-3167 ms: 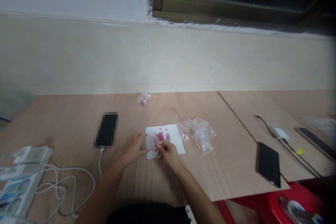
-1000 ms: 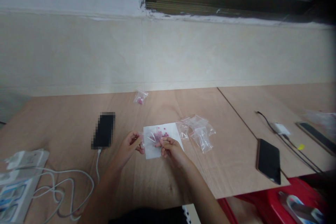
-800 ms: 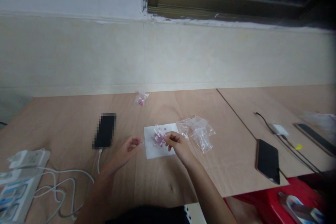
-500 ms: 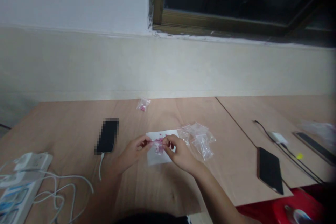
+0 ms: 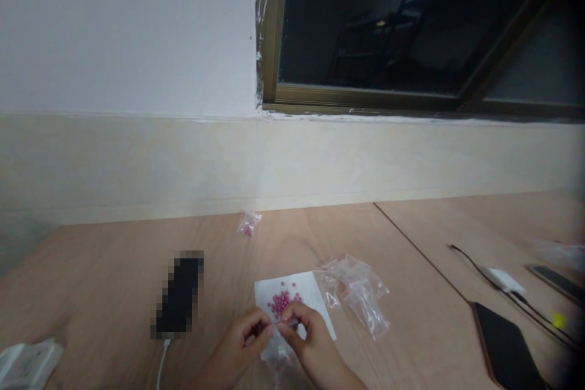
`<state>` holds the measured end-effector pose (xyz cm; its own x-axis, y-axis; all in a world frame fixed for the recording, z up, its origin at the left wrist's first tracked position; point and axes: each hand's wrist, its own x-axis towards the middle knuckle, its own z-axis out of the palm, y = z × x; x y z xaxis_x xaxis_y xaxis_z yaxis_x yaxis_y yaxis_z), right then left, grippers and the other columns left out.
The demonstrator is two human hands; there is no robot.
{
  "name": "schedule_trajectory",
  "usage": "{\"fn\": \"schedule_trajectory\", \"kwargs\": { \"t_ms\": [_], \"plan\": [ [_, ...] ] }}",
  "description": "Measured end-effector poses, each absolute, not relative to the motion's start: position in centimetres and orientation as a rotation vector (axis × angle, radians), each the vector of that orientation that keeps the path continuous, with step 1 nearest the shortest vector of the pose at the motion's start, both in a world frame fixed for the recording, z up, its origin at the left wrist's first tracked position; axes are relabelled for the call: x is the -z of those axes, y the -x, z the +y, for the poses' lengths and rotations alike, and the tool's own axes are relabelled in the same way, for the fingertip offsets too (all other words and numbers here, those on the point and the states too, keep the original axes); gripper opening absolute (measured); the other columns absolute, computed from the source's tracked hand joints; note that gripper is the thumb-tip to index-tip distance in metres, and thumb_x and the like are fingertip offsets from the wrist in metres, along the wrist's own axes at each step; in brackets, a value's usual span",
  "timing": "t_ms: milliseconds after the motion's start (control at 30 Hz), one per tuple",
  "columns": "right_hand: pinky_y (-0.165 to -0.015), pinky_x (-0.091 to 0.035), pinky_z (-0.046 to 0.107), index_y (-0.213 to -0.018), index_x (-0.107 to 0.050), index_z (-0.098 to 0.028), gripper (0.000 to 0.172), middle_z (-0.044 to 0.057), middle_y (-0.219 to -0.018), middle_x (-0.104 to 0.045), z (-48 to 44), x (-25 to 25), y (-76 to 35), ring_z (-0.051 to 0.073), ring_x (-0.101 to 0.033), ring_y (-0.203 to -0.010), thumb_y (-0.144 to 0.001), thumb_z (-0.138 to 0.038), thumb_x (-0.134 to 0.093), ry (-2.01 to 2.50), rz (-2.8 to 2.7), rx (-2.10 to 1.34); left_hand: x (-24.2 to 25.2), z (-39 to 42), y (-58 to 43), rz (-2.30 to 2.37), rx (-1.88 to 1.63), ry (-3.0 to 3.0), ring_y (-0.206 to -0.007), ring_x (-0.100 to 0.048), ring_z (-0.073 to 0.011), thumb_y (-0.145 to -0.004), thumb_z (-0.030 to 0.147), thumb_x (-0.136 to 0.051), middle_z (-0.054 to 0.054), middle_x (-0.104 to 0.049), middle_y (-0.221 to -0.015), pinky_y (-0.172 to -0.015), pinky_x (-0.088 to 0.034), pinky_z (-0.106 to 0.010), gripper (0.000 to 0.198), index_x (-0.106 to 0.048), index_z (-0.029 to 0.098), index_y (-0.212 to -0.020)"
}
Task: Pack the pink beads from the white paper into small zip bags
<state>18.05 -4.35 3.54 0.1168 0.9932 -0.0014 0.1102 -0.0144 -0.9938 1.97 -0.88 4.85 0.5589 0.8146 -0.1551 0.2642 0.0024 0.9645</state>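
My left hand (image 5: 242,347) and my right hand (image 5: 308,344) meet at the bottom middle, both pinching the top edge of a small clear plastic bag (image 5: 278,347) that hangs between them. Just beyond the fingers lies a white sheet of paper (image 5: 306,294) with several small pink beads (image 5: 281,301) on it. A heap of empty clear bags (image 5: 359,289) rests right of the paper. Another small bag with pink beads (image 5: 248,222) lies near the wall.
A dark phone (image 5: 178,295) with a white cable (image 5: 161,368) lies to the left, a white power strip (image 5: 25,365) at the bottom left. To the right are a black phone (image 5: 507,341), a white charger (image 5: 503,280) with cable, and another device (image 5: 555,280).
The view has tilted upward, so the hands now sit at the bottom edge. Both hands came together from apart and now pinch the bag's top edge in front of the paper.
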Motion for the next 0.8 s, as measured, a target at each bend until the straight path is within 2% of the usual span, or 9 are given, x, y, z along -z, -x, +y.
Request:
{"fn": "schedule_trajectory", "kwargs": {
  "t_ms": [267, 400, 567, 700, 800],
  "plan": [
    [-0.053, -0.034, 0.025, -0.054, -0.059, -0.017, 0.033, 0.0, -0.053, -0.055, -3.1, -3.5, -18.6, 0.013, -0.045, -0.052, -0.054, -0.047, -0.074, 1.221, -0.896, -1.347, -5.6, 0.3, -1.3, 0.979, -0.597, -1.545, -0.065, -0.044, -0.014, -0.078, 0.05, -0.05, 0.003, -0.045, -0.065, -0.061, -0.034, -0.023, 0.034, -0.053, 0.018, -0.07],
    [-0.055, -0.034, 0.024, -0.055, -0.058, -0.017, 0.03, -0.001, -0.055, -0.054, -3.0, -4.1, -19.3, 0.012, -0.045, -0.055, -0.058, -0.042, -0.074, 1.151, -0.892, -1.367, -6.4, 0.6, -0.7, 0.965, -0.562, -1.546, -0.069, -0.045, -0.0145, -0.079, 0.048, -0.05, 0.003, -0.046, -0.067, -0.064, -0.035, -0.023, 0.032, -0.053, 0.017, -0.071],
    [-0.053, -0.03, 0.023, -0.051, -0.054, -0.017, 0.033, -0.003, -0.052, -0.049, -3.5, -4.0, -19.0, 0.011, -0.04, -0.053, -0.056, -0.042, -0.074, 1.174, -0.863, -1.296, -7.0, 0.0, -0.5, 0.993, -0.502, -1.562, -0.067, -0.045, -0.0136, -0.08, 0.04, -0.049, 0.003, -0.047, -0.066, -0.062, -0.034, -0.022, 0.026, -0.054, 0.017, -0.069],
    [-0.057, -0.031, 0.024, -0.063, -0.057, -0.017, 0.031, -0.002, -0.06, -0.053, -4.3, -3.5, -18.5, 0.012, -0.044, -0.058, -0.067, -0.046, -0.067, 1.166, -0.948, -1.315, -6.5, -0.5, -0.8, 1.024, -0.535, -1.558, -0.066, -0.043, -0.0136, -0.08, 0.041, -0.049, 0.003, -0.045, -0.065, -0.062, -0.034, -0.023, 0.028, -0.051, 0.017, -0.067],
    [-0.055, -0.031, 0.024, -0.067, -0.057, -0.017, 0.031, -0.002, -0.06, -0.052, -4.7, -3.1, -18.2, 0.012, -0.044, -0.057, -0.068, -0.046, -0.066, 1.146, -1.0, -1.37, -6.0, -0.6, -1.1, 1.01, -0.551, -1.523, -0.064, -0.041, -0.0131, -0.078, 0.045, -0.05, 0.004, -0.043, -0.065, -0.061, -0.033, -0.023, 0.03, -0.048, 0.018, -0.066]
  ]
}}
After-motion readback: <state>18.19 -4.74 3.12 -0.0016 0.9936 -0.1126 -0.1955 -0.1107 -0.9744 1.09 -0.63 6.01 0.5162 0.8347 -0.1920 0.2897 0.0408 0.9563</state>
